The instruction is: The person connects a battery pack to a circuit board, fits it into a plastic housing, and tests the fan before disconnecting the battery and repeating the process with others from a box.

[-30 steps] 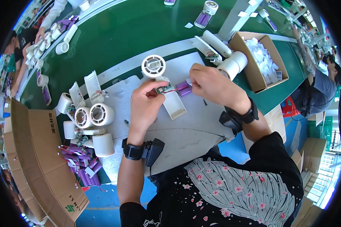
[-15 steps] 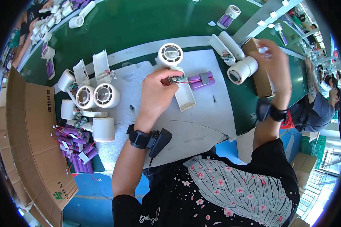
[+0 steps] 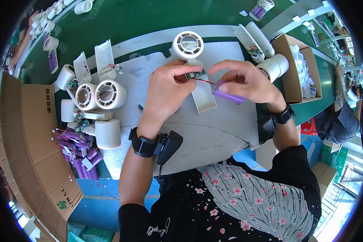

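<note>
A white handheld fan lies face up on the grey mat (image 3: 213, 137), its round grilled head (image 3: 187, 45) away from me and its open handle shell (image 3: 204, 101) pointing toward me. My left hand (image 3: 165, 88) pinches the green circuit board (image 3: 196, 74) at the top of the handle. From the board, red wires run to a purple battery pack (image 3: 229, 97) just right of the shell. My right hand (image 3: 248, 80) grips that pack from above, its index finger stretched toward the board. The fingers partly hide the pack's upper end.
Several opened fans (image 3: 109, 94) and a pile of purple battery packs (image 3: 82, 155) lie at left beside a tall cardboard box (image 3: 40, 133). At right stand another fan (image 3: 274, 66) and a small carton (image 3: 298, 66) of white slips. Beyond the mat runs a green belt (image 3: 149, 16).
My right hand has come left from the carton to the battery pack, which now lies tilted and nearer the handle. My left hand stays at the circuit board. The view has shifted slightly.
</note>
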Tool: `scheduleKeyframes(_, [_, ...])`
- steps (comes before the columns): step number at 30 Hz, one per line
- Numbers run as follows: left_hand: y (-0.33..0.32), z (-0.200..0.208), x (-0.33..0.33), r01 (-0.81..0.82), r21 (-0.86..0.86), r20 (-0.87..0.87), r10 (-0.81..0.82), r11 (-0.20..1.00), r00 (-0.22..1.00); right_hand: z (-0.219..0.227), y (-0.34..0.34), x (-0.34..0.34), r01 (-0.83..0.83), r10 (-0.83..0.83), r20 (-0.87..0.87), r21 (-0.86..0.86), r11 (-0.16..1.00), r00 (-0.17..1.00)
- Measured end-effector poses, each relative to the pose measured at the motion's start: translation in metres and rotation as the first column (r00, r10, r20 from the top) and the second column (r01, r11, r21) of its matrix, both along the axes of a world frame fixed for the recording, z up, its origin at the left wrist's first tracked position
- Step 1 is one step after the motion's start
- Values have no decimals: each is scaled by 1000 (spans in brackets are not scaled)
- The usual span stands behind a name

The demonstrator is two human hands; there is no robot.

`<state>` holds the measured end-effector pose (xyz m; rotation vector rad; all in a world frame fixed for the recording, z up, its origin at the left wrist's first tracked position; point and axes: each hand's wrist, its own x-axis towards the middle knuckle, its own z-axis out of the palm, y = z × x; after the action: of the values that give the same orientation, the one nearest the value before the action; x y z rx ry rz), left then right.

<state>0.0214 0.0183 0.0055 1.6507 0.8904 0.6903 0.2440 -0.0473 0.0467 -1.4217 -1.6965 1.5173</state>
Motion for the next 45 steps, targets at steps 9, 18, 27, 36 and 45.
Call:
scheduleKeyframes(9, [1, -2, 1, 17, 93, -1, -17, 996, 1000, -5, -4, 6, -181, -70, -646, -314, 932, 760])
scheduleKeyframes(18, [-1, -3, 3, 7, 178, -27, -3, 984, 1000, -3, -4, 10, -101, -24, -434, -263, 960, 901])
scheduleKeyframes(27, [1, -3, 1, 28, 190, -2, -28, 981, 1000, -6, -4, 2, -50, 52, -102, 24, 998, 993])
scheduleKeyframes(36, [6, 4, -7, 136, 134, -103, -122, 982, 987, -8, -18, -24, -29, -21, 189, 256, 966, 982])
scheduleKeyframes(45, [6, 6, -9, 170, 213, -103, -151, 962, 983, -14, -28, -41, -24, -140, 278, 515, 857, 950])
